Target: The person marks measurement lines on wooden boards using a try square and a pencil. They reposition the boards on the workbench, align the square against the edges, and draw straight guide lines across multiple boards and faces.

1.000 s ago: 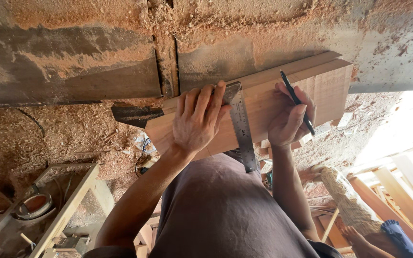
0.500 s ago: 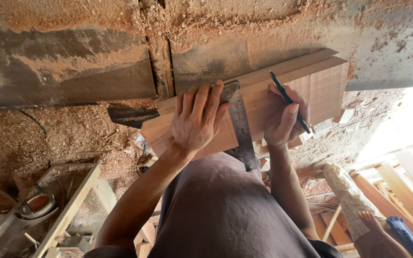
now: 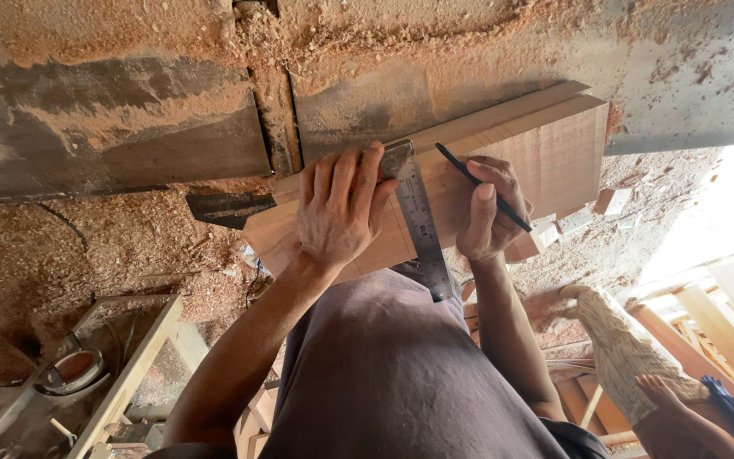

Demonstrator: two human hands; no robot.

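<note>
Fingers of your left hand lie flat and slightly spread, pressing down on the wooden board and on the head of the metal try square. That square's steel blade runs across the board toward your body and sticks out past the near edge, over your dark apron. Your thumb sits right against the blade, touching it.

Over on the other side, your right hand rests on the board just beside the blade. Its fingers are curled and pinching a dark pencil, which slants up and to the left, its tip hovering close to the ruler's edge; whether the tip touches the wood you cannot tell from this angle.

The board itself lies at a slant on the counter, a grey metal surface thick with sawdust, with one end overhanging toward you. A dark slot in the counter runs away from you just beyond your left hand. A second, thinner strip of wood sits along the board's far edge.

Down at the lower right, pale timber pieces lean in bright light, and a carved wooden piece lies near a bare foot. At the lower left, a wooden frame stands beside a round metal fitting.
</note>
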